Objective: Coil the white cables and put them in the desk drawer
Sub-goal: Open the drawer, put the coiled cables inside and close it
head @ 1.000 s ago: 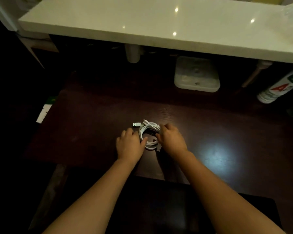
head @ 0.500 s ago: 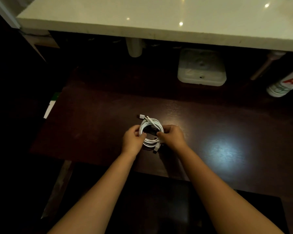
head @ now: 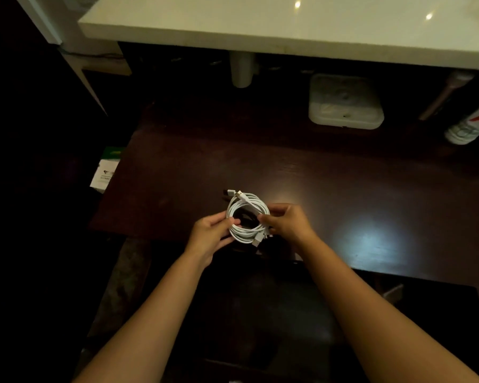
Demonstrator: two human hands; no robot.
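**Coiled white cables held in both hands over the dark desk**

The left hand (head: pixel 210 233) grips the left side of the coil of white cables (head: pixel 246 217), and the right hand (head: pixel 286 223) pinches its right side. A plug end sticks out at the coil's top and another at its lower right. The coil hangs near the front edge of the dark wooden desk (head: pixel 343 183). Behind the desk lie a white plastic lid (head: pixel 346 102) and a white bottle (head: pixel 473 124), under a pale countertop (head: pixel 260 23).

Bottle (head: pixel 474 125) cut off at right edge (label unreadable); box (head: pixel 105 172) left of desk (head: pixel 177 175) half lost in dark.
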